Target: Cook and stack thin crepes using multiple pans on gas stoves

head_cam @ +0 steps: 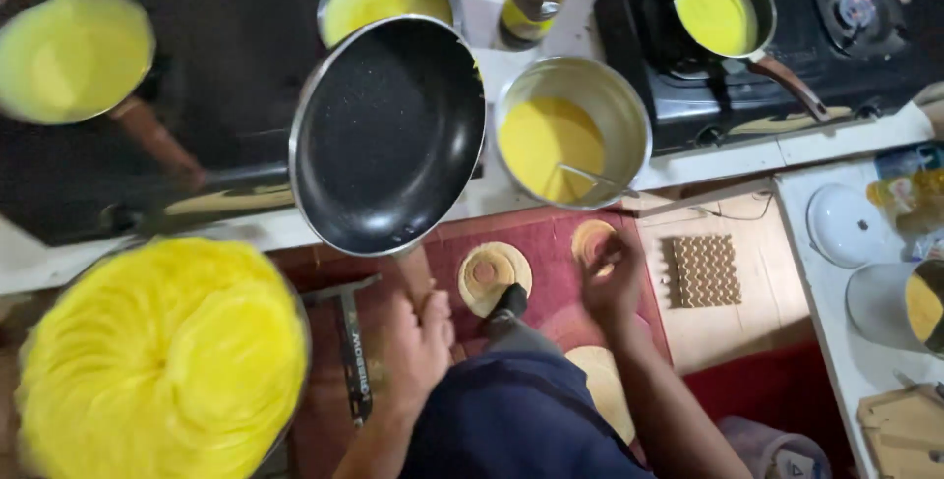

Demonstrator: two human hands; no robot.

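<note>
- L hand (418, 346): clenched on wooden handle (415, 277) of black frying pan (388, 135), pan empty.
- R hand (612, 277): over small round disc (593, 240); grip can't tell.
- Steel pot (572, 132) w/ yellow batter beside pan.

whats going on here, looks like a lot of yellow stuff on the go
A person's left hand holds a black frying pan by its handle, empty, above the counter edge. The right hand hangs free below a steel pot of yellow batter. A big bowl of thin yellow sheets sits at left.

The frying pan (386, 135) is showing a dark, speckled, slightly glossy coating with a wooden handle; the pot (573, 132) is gleaming as brushed metal.
</note>
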